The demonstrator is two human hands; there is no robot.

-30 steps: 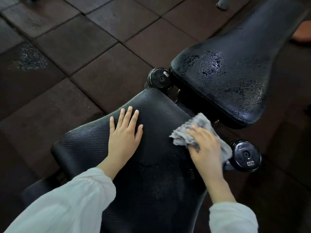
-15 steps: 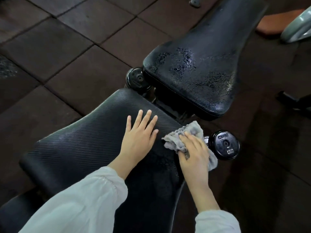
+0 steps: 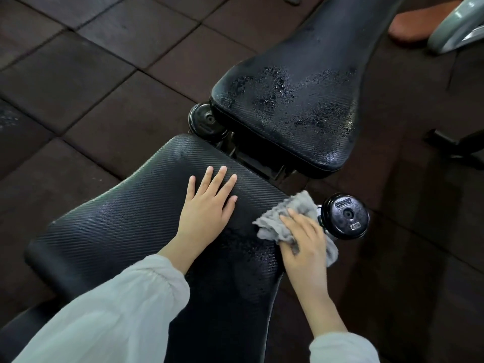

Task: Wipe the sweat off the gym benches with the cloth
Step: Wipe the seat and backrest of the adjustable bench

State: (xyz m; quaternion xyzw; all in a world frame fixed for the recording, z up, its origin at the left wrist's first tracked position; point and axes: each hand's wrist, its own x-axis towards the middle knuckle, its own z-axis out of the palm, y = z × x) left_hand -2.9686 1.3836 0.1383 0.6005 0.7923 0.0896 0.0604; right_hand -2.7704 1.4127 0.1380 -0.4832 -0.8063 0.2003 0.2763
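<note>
The black ribbed near bench pad (image 3: 117, 218) runs from lower left to centre. My left hand (image 3: 207, 210) rests flat on it, fingers straight. At the pad's right edge my right hand (image 3: 306, 250) presses a bunched grey cloth (image 3: 282, 221) against the surface, fingers laid over it. A dull damp patch (image 3: 243, 247) lies on the pad between my two hands. Beyond a gap, the far bench pad (image 3: 301, 100) is speckled with glistening sweat droplets across its near half.
Two round black end caps (image 3: 345, 216) (image 3: 207, 121) stick out either side of the hinge between the pads. Dark rubber floor tiles (image 3: 104, 74) surround the bench. Grey metal equipment (image 3: 455, 24), an orange object (image 3: 408, 24) and a black frame leg (image 3: 453, 145) sit at the right.
The view has swung so the bench sits further left. My left hand has slid toward the pad's far end, closer to the cloth. My right hand stays with the cloth at the right edge.
</note>
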